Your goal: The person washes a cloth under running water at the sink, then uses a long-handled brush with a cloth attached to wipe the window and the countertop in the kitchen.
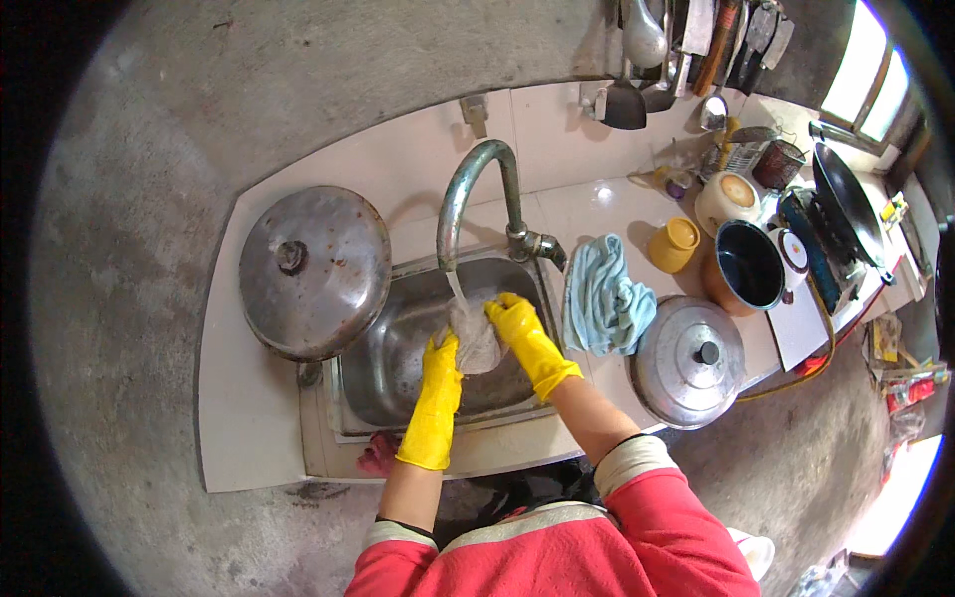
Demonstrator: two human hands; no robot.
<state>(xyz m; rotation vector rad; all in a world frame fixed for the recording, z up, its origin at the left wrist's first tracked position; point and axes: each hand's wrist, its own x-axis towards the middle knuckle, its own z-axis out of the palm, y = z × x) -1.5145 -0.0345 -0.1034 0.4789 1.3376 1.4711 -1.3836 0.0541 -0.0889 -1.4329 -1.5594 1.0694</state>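
Observation:
Both my hands wear yellow rubber gloves and hold a greyish-beige cloth (476, 345) over the stainless steel sink (380, 373). My left hand (442, 358) grips the cloth's left side. On its upper right side, my right hand (515, 317) pinches the cloth with bent fingers. Water runs from the curved metal faucet (450, 216) onto the top of the cloth. The fingertips are partly hidden by the gloves' own folds and the cloth.
A large metal lid (321, 261) leans at the sink's left. On the right lie a light blue towel (604, 298), a yellow cup (673, 245), a lidded aluminium pot (688, 362) and a dark-lined pot (748, 265). Beyond stands a wok (847, 201) on a stove. Spatulas (624, 104) and knives hang above.

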